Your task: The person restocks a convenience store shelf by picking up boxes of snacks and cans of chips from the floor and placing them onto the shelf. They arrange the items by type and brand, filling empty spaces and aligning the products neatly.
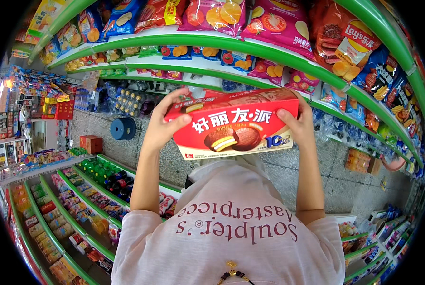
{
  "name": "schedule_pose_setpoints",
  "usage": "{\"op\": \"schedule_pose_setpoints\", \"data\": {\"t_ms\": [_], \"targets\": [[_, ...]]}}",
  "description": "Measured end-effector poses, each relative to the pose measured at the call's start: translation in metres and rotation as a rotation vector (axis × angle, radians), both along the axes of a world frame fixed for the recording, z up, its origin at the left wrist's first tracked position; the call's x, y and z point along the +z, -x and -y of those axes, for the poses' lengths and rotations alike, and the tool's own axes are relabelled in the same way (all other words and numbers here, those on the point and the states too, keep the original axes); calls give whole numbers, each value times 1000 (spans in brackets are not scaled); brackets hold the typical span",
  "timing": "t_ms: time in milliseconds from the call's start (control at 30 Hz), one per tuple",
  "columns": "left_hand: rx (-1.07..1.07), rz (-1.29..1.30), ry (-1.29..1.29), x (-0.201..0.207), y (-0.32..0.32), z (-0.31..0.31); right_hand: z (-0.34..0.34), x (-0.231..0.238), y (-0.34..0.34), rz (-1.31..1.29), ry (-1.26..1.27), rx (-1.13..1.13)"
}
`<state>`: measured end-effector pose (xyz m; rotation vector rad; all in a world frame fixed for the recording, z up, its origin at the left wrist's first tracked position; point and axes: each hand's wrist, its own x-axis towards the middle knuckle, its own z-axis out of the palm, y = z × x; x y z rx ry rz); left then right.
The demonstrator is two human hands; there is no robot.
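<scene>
1. Two bare hands are squeezing one red box (265, 116) between them, one at each end.
2. The left hand (161, 124) is gripping the box's left end, with its thumb lying along the front edge and its fingers reaching over the top.
3. The right hand (302, 121) is gripping the right end, with its thumb pressing on the front; its other fingers are mostly hiding.
4. The box is sitting up in the air between the hands, and its front is showing round brown cakes.
5. Just below the grip, a pale shirt (231, 190) with dark red letters is covering the person's body.
6. Past the grip, shiny chip bags (276, 23) are filling shelves with green edges (174, 40).
7. Left of the grip, a round blue stool (123, 128) is standing on the gray floor (281, 173), near a small brownish-red carton (91, 144).
8. Down and left of the grip, green bottles (96, 172) are standing in rows.
</scene>
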<state>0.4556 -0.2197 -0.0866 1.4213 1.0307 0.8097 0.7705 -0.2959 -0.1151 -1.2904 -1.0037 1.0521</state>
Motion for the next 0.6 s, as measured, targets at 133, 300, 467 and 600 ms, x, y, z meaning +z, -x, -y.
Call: {"op": "schedule_pose_setpoints", "data": {"t_ms": [133, 300, 467, 600], "targets": [[162, 88, 109, -3, -7, -5, -3, 2, 10, -113, 128, 0], [215, 160, 115, -10, 7, -13, -2, -3, 22, -162, 83, -49], [69, 190, -25, 0, 28, -24, -5, -14, 39, -283, 27, -145], [-4, 314, -67, 11, 56, -39, -20, -14, 56, -75, -65, -125]]}}
